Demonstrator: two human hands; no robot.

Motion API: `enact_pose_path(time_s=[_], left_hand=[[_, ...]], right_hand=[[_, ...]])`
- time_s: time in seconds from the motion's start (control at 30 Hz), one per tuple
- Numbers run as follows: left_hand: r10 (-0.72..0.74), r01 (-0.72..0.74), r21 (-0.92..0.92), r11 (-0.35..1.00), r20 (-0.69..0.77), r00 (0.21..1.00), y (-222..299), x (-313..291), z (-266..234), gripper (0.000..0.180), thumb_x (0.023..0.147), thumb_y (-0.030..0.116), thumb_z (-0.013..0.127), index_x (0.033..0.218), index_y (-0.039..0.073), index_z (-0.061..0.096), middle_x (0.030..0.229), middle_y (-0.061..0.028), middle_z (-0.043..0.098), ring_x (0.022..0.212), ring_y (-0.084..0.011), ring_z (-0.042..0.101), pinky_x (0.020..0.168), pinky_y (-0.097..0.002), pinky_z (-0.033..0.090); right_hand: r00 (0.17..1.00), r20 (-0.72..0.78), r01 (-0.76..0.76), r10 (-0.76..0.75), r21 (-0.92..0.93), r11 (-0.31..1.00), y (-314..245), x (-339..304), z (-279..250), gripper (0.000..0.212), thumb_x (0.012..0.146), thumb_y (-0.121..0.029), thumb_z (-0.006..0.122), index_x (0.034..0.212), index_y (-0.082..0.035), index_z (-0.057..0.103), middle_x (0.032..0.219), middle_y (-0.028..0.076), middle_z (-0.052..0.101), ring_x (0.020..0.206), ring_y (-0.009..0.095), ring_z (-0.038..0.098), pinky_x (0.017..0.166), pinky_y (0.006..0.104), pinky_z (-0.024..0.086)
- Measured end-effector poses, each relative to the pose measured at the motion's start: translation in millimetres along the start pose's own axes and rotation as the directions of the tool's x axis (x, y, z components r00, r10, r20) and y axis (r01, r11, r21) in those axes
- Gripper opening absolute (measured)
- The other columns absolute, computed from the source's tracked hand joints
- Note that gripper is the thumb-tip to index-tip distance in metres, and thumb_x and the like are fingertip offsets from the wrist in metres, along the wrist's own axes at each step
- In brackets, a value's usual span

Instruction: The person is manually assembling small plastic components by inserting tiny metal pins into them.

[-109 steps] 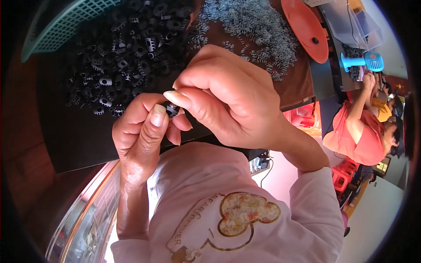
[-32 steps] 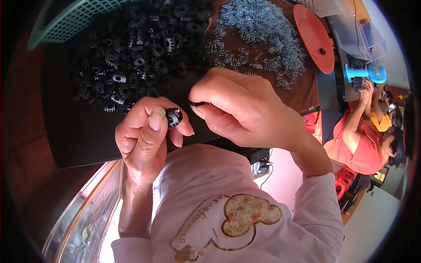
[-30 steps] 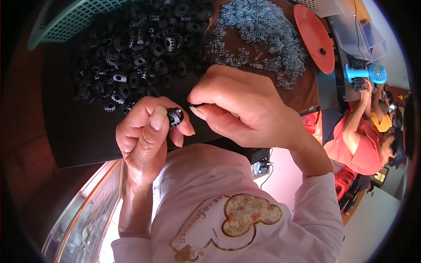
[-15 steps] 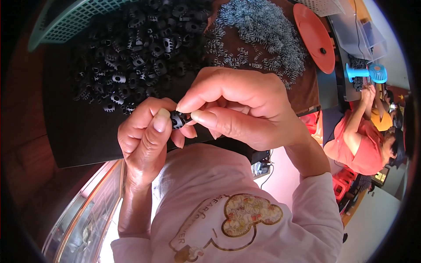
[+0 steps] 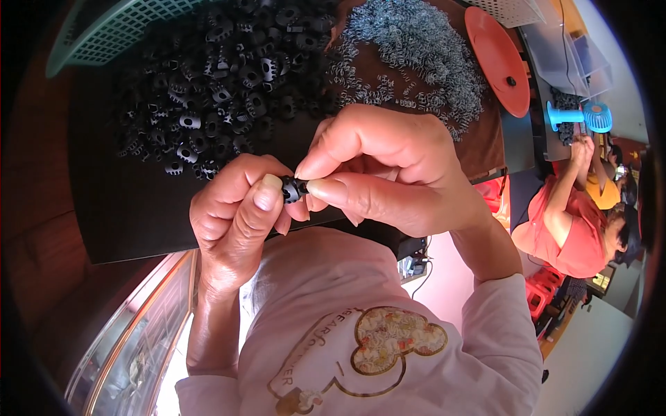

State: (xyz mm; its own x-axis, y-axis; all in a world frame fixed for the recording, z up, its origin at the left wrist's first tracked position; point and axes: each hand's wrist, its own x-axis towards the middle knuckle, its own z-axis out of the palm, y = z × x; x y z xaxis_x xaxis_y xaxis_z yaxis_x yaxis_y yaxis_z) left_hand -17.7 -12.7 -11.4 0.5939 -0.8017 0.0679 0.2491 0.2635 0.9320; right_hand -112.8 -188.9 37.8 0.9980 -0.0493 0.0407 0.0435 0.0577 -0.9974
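A small black hair claw clip [image 5: 292,188] is held in front of my body, just past the table's near edge. My left hand [image 5: 234,211] pinches its left side between thumb and curled fingers. From the right, the thumb and forefinger of my right hand [image 5: 399,177] close on its other end. Whether a spring sits inside the clip is too small to tell. Beyond my hands lies a large heap of black clip pieces [image 5: 208,90]. To its right, many small silvery metal springs [image 5: 423,52] are spread on a brown cloth [image 5: 479,149].
A green plastic basket [image 5: 104,43] leans at the far left. On the far right are a red plate [image 5: 494,55] with a small dark piece on it, clear plastic bins [image 5: 555,52] and a blue fan [image 5: 595,116]. Another person in red [image 5: 565,232] sits at the right.
Both hands have shifted slightly to the right with the clip. The clip has turned a little between the fingers, and the right fingertips press closer to it.
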Motion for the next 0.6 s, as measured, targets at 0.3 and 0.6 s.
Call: enact_pose_path(time_s=[0.3, 0.6], left_hand=[[-0.019, 0.019, 0.05, 0.999, 0.002, 1.0, 0.9, -0.5, -3.9, 0.034, 0.098, 0.029, 0.058, 0.098, -0.005, 0.062, 0.077, -0.0074, 0.062, 0.061, -0.0104, 0.055, 0.052, -0.0211, 0.041], [-0.064, 0.064, 0.012, 0.998, 0.018, 0.998, -0.1, -2.2, -8.2, 0.033, 0.097, 0.026, 0.06, 0.1, -0.007, 0.061, 0.081, -0.0075, 0.061, 0.066, -0.011, 0.055, 0.062, -0.0236, 0.047]], right_hand=[[0.995, -0.013, -0.092, 0.094, 0.098, 0.991, -2.3, 2.5, 0.2, 0.002, 0.089, 0.003, 0.06, 0.09, 0.002, 0.059, 0.08, 0.006, 0.067, 0.071, 0.009, 0.065, 0.058, 0.0227, 0.049], [0.999, 0.003, -0.042, 0.042, 0.036, 0.998, 3.0, 2.4, -1.7, 0.003, 0.088, 0.0, 0.062, 0.09, 0.001, 0.059, 0.077, 0.007, 0.068, 0.063, 0.006, 0.06, 0.053, 0.0215, 0.046]])
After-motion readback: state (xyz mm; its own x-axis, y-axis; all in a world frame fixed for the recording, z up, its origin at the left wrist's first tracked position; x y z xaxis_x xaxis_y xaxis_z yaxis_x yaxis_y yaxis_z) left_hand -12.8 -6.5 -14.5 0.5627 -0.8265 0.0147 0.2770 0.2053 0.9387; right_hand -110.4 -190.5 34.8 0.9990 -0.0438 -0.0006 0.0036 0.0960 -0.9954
